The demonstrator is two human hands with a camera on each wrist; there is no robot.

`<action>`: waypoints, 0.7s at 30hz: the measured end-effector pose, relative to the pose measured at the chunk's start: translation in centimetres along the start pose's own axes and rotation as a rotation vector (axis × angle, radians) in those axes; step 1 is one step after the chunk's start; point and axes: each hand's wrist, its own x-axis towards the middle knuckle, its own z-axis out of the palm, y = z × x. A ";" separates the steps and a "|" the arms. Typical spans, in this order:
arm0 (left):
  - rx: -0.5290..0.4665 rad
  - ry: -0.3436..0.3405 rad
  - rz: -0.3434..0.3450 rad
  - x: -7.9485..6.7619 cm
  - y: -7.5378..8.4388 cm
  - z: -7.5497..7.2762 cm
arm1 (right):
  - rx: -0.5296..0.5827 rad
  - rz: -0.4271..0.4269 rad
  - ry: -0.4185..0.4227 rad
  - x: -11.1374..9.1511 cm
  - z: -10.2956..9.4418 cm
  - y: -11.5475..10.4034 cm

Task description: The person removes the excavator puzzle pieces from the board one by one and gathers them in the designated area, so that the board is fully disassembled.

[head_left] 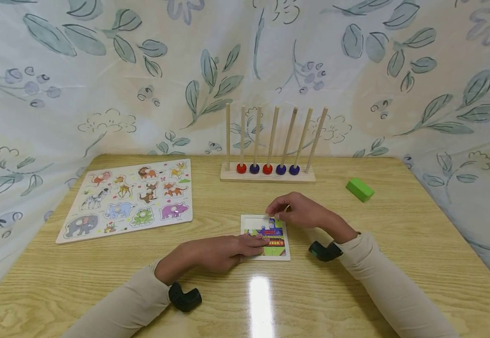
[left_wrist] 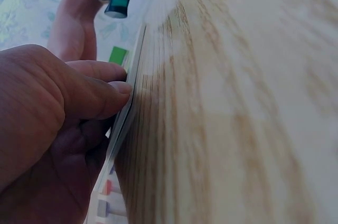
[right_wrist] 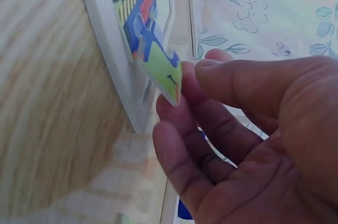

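A small jigsaw puzzle (head_left: 273, 238) in a white frame (head_left: 288, 257) lies on the table, its picture in green, blue, red and yellow. My left hand (head_left: 224, 251) rests at its left side, with straight fingers on the pieces and the thumb by the frame's edge, as the left wrist view (left_wrist: 58, 97) also shows. At the upper right corner, my right hand (head_left: 302, 210) pinches a green and blue puzzle piece (right_wrist: 162, 71) at one end. That piece is tilted over the frame in the right wrist view. Part of the puzzle's upper row shows bare white backing.
An animal peg puzzle board (head_left: 126, 202) lies at the left. Behind the jigsaw stands a wooden peg rack (head_left: 266, 177) with red and blue beads on its base. A green block (head_left: 360, 189) sits at the right. A floral cloth (head_left: 245, 75) hangs behind the table.
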 end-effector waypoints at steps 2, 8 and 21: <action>0.000 0.002 -0.003 0.0 0.0 0.0 | 0.019 -0.002 0.001 0.0 0.1 0.0; 0.010 0.006 0.011 0.0 0.0 0.0 | 0.067 -0.006 -0.005 0.1 0.4 0.2; 0.006 0.001 -0.013 0.1 0.1 -0.1 | 0.074 0.033 -0.030 -0.2 0.1 0.7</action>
